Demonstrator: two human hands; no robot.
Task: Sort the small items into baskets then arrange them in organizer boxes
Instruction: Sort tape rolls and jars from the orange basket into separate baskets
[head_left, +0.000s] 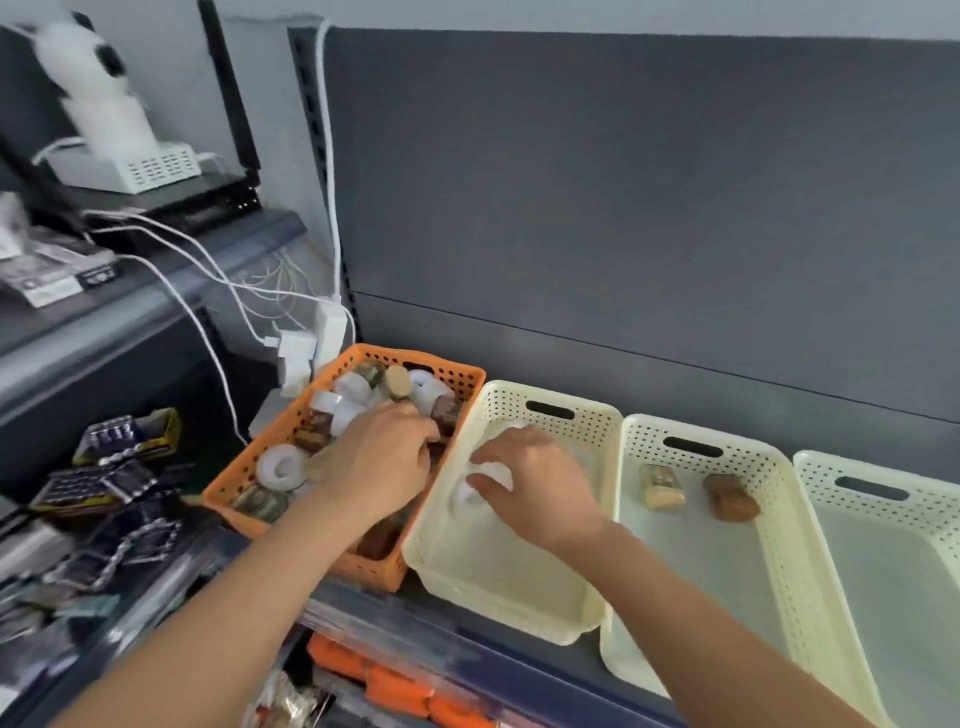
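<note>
Dark grey shelving (623, 182) backs the ledge where I'm working, with an orange basket (291, 431) of mixed small items at the left and three cream baskets lined up to its right. My left hand (382, 462) is down in the orange basket, fingers curled into the pile of white tape rolls (280, 467) and brown blocks; whether they have closed on anything I cannot tell, because the back of my hand hides them. My right hand (535, 488) is inside the first cream basket (498, 587), fingers bent around something white (485, 480), blurred, probably a tape roll I'm setting down. The second cream basket (691, 587) already holds a pale block (662, 486) and a brown block (730, 496), lying near each other but apart. The third cream basket (893, 571) shows nothing inside in the part I can see.

Risks, as I judge them: the first cream basket rides up on the orange one's rim and overhangs the ledge, so pressing down could tip it. Digging blind with my left hand could flick a roll over the low orange wall into the clutter of dark packets (104, 499) beside it. Working both hands at once, I could also drop a block among the rolls.
</note>
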